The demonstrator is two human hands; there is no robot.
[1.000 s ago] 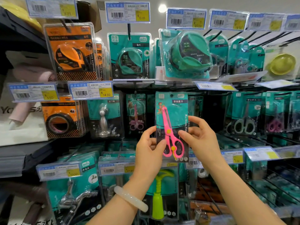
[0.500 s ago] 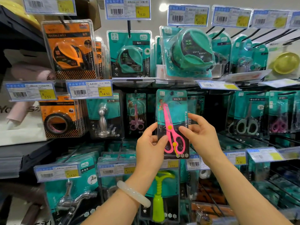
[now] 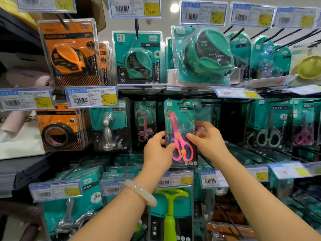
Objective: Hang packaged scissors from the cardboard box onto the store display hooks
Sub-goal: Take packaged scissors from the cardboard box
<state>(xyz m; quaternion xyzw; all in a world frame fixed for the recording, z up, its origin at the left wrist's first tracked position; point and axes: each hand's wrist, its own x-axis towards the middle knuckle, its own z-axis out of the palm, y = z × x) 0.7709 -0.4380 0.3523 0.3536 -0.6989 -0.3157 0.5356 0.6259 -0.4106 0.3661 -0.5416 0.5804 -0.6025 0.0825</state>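
Both hands pinch the pink scissors pack [image 3: 180, 134] upright: left hand [image 3: 157, 151], right hand [image 3: 209, 141]. Its hang slot sits at the hook [image 3: 182, 101] above.

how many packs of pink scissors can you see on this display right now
3: the pack of pink scissors pinched by both hands, a second pack hanging left of it, a third pack far right. More may hang hidden behind.

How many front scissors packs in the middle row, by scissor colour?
Pink: 3 (held pack, left pack, far-right pack)
Grey: 1 (grey pack)
Total: 4
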